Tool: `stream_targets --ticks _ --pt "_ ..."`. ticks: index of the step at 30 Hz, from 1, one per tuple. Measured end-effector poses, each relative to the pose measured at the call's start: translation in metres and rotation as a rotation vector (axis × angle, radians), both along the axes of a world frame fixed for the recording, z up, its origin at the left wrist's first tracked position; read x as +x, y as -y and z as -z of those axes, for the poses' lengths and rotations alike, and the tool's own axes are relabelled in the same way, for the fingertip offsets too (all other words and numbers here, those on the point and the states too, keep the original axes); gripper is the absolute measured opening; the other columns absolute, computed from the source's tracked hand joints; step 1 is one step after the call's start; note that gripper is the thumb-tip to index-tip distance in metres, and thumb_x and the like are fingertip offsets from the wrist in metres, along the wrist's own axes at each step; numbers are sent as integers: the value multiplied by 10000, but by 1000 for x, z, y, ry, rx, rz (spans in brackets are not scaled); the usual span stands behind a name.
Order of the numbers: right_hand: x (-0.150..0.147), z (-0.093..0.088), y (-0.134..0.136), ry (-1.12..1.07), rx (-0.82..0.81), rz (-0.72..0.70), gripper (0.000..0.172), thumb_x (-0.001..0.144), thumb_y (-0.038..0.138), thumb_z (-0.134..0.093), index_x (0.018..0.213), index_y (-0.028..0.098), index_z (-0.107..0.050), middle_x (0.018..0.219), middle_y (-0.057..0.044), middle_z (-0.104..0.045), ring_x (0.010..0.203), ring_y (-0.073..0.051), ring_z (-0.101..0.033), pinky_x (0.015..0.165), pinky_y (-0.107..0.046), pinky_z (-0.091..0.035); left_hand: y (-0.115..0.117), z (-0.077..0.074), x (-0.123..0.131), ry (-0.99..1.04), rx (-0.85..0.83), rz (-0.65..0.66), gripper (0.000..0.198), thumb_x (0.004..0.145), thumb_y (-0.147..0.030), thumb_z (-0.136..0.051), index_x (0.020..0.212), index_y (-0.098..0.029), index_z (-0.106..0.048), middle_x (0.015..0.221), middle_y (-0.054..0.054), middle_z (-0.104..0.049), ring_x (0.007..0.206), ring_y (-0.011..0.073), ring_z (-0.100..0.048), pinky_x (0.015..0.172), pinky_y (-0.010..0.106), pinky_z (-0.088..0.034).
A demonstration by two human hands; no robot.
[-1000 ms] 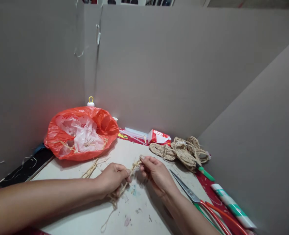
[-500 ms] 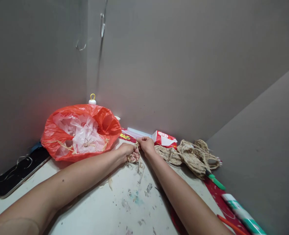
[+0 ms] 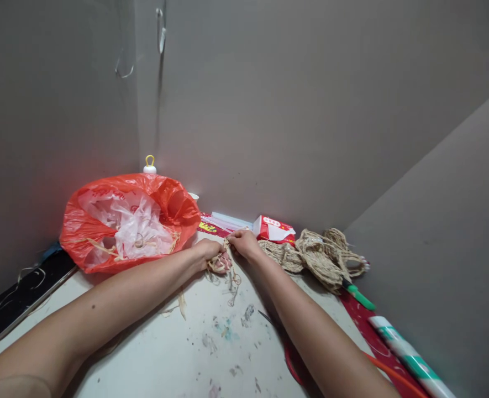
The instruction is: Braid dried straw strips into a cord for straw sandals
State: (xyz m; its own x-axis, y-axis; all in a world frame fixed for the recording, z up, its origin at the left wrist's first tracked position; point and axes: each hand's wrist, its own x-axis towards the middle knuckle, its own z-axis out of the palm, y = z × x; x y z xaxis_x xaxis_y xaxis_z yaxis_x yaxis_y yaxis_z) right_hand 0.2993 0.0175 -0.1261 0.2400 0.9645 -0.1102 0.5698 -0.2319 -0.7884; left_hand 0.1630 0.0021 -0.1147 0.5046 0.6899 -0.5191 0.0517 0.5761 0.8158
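Observation:
Out over the table, my left hand (image 3: 211, 252) is closed, its fingers wrapped round a tangle of thin tan fibre strands (image 3: 234, 281). Curly loose ends of these dangle below the fingers. Close beside it, my right hand (image 3: 244, 243) pinches the upper part of the same strands between thumb and fingertips. Exactly how the strands are twisted or knotted is too small to make out. To the right of my right hand lie bundles of coarse tan rope (image 3: 321, 257). Partly hidden under my right forearm are scissors with a red handle (image 3: 293, 366).
A red plastic bag (image 3: 103, 185) holding white plastic and tan scraps stands at left. Beside it lies a black flat object (image 3: 24, 296). A red tissue pack (image 3: 273, 229) sits against the grey wall. A green-handled tool (image 3: 362, 297) and a green-white roll (image 3: 410, 354) line the right edge.
The whole view has shifted slightly, so things sit a little further left and up. Both hands keep hold of the strands close together, and more of the scissors shows.

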Motion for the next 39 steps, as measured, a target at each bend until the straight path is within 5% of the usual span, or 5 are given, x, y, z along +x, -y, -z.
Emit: stream_targets --ticks 9,14,19,29,39 --pt "-9 -21 43 6 263 48 226 905 295 -472 877 139 -634 889 -69 -675 761 -177 -630 654 -288 -504 -3 -12 -7 -37 22 94 236 843 -114 -450 641 -89 -569 504 47 -572 416 93 -527 447 188 -452" --pt "-23 -12 72 -88 149 -43 231 855 264 -469 685 163 -587 621 -23 -660 479 -126 -592 420 -204 -412 -3 -13 -6 -70 122 69 221 800 -109 -512 582 -103 -546 501 24 -563 433 93 -527 447 193 -428" --pt "-12 -8 85 -137 -11 -76 205 845 237 -466 698 156 -585 630 -33 -666 348 -86 -507 307 -186 -328 -3 -14 -13 -199 222 76 144 750 -109 -573 613 -80 -605 445 -4 -518 366 73 -432 390 199 -325" --pt "7 -31 109 -125 -124 -159 150 843 227 -463 829 148 -589 688 -24 -635 417 -75 -496 352 -178 -312 0 -22 -12 -512 425 189 97 661 -92 -562 572 -108 -599 393 -36 -440 331 77 -361 374 218 -262" --pt "-2 -22 117 140 -32 -259 201 822 259 -485 795 146 -649 616 -27 -637 477 -120 -513 469 -236 -348 5 -27 -7 -775 655 312 130 650 -126 -544 646 -87 -667 434 -12 -485 393 104 -450 417 213 -362"
